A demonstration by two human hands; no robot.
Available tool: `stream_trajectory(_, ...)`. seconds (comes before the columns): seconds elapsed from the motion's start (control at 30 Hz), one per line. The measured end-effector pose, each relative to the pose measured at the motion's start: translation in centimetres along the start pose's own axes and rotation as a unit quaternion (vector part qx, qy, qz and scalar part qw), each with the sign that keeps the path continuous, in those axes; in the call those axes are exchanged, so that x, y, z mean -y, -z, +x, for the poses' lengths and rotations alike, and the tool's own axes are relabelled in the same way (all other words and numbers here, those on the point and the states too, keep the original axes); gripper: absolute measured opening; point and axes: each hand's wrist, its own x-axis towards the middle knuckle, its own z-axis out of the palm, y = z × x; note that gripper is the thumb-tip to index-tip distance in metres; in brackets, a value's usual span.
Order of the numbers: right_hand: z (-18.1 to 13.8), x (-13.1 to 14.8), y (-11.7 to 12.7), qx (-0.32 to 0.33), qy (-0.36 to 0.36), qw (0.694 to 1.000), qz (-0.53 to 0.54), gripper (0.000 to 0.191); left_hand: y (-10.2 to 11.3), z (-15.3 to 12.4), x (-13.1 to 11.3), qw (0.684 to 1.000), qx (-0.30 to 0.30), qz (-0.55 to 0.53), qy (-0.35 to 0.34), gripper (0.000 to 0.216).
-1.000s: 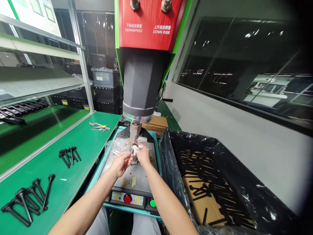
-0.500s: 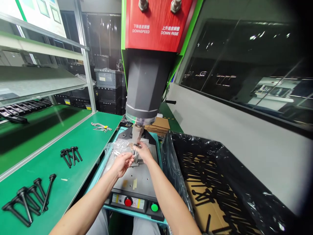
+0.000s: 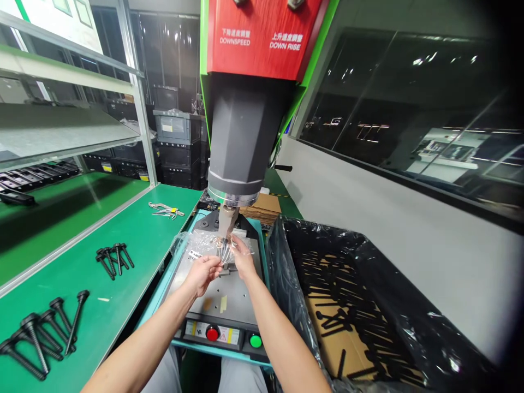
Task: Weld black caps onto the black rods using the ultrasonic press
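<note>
Both my hands meet over the grey machine plate [image 3: 229,297], just below the metal horn [image 3: 226,219] of the press. My left hand [image 3: 203,273] pinches the edge of a clear plastic bag [image 3: 200,244] that holds small metal parts. My right hand [image 3: 242,256] has its fingers closed around the same bag, right by a small fixture under the horn. The bag spreads to the left over the plate.
A red button [image 3: 212,333] and a green button [image 3: 256,341] sit at the plate's front edge. Black screw-like parts [image 3: 41,327] [image 3: 112,256] lie on the green bench at left, with tools [image 3: 164,210] farther back. A bin lined with black plastic [image 3: 368,305] stands at right.
My hands have stayed under the horn and kept working the bag; the right hand's fingers have shifted slightly on it. The view has tilted a little.
</note>
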Motion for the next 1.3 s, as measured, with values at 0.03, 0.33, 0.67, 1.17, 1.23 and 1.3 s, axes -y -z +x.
stream_trajectory(0.03,-0.3,-0.2,0.2,-0.005,-0.007,1.0,0.007,0.051,0.0,-0.1,0.1,1.0,0.003,0.005,-0.004,0.026)
stream_trajectory(0.33,-5.3,-2.3,2.6,-0.067,-0.119,0.99,0.022,0.048,0.4,-0.3,0.5,0.999,0.008,0.029,-0.018,0.028)
stream_trajectory(0.67,-15.7,-3.6,9.7,-0.102,-0.054,0.98,-0.161,0.048,6.0,-5.4,3.3,0.985,-0.055,0.165,0.001,0.041)
stream_trajectory(1.17,-23.6,-12.8,14.3,-0.103,-0.058,0.905,-0.408,0.079,22.8,-7.4,11.7,0.799,-0.246,0.51,-0.203,0.061)
stream_trajectory(1.23,-23.5,-12.8,14.3,-0.11,-0.054,0.907,-0.404,0.078,23.3,-7.1,11.6,0.805,-0.233,0.509,-0.195,0.058)
stream_trajectory(1.3,-23.5,-12.8,14.2,-0.119,-0.05,0.909,-0.397,0.077,23.5,-6.9,11.5,0.81,-0.226,0.507,-0.189,0.056)
